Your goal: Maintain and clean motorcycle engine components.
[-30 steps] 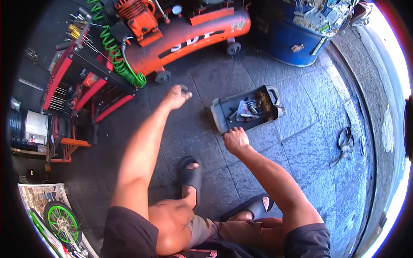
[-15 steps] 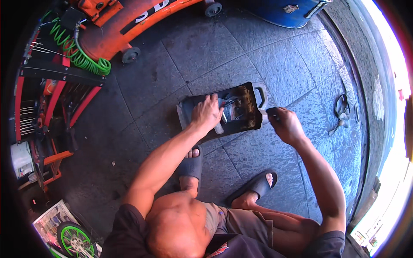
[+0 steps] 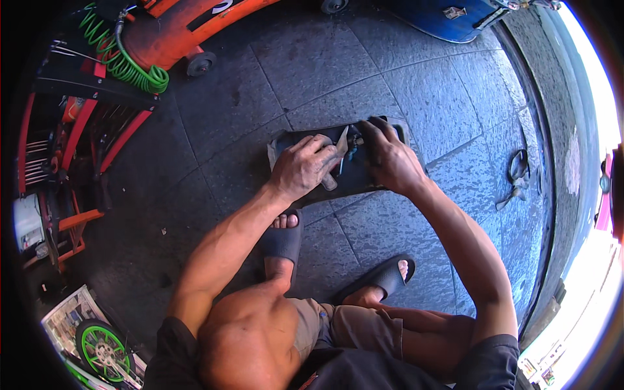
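A dark plastic container [image 3: 364, 184], cut open as a tray with a handle at its right end, sits on the floor before me. My left hand [image 3: 303, 166] is inside at its left, fingers curled around something I cannot make out, beside a pale flat piece [image 3: 342, 146]. Opposite it, my right hand [image 3: 393, 158] reaches into the tray with bent fingers, largely hiding what they grip. Small metal and dark parts [image 3: 353, 153] lie between the two hands.
An orange compressor [image 3: 166, 39] with a coiled green hose [image 3: 149, 78] stands behind, beside a red tool rack [image 3: 78, 143]. A blue drum [image 3: 439, 23] is at top right, a dark strap [image 3: 517, 175] at right, a green-rimmed wheel [image 3: 104, 351] at lower left, and a bright doorway beyond the sill.
My left hand has come from the air left of the container into it. My right hand moved from its near rim to the spout end, then leftward inside. The view has shifted downward.
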The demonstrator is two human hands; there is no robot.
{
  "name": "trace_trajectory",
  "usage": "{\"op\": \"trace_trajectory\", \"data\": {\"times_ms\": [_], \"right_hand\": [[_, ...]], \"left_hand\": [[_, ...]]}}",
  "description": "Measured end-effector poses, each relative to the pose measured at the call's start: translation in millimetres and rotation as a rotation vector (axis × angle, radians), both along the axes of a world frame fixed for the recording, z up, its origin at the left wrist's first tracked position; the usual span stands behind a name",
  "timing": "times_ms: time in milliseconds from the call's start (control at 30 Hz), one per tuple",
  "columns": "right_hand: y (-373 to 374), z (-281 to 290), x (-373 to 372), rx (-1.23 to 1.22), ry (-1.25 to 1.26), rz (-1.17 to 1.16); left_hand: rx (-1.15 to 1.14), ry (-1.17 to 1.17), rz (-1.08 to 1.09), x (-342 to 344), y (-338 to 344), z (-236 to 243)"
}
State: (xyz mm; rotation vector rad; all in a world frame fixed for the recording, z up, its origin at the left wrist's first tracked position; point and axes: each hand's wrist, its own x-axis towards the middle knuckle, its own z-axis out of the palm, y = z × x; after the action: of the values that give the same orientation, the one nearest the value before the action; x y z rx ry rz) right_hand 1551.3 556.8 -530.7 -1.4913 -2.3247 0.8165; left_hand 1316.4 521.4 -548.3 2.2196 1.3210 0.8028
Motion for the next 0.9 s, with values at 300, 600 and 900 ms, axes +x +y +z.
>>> {"op": "trace_trajectory", "data": {"times_ms": [300,600,900], "right_hand": [[46,28,-10,-0.144,-0.071,0.057],[48,28,99,-0.523,0.276,-0.428],[28,-7,186,-0.491,0.058,-0.603]], "left_hand": [[0.106,-0.232,0.353,-11,13,29],[-0.343,0.522,-0.206,-1,-18,-40],[-0.601,-0.180,0.112,-3,6,-41]]}}
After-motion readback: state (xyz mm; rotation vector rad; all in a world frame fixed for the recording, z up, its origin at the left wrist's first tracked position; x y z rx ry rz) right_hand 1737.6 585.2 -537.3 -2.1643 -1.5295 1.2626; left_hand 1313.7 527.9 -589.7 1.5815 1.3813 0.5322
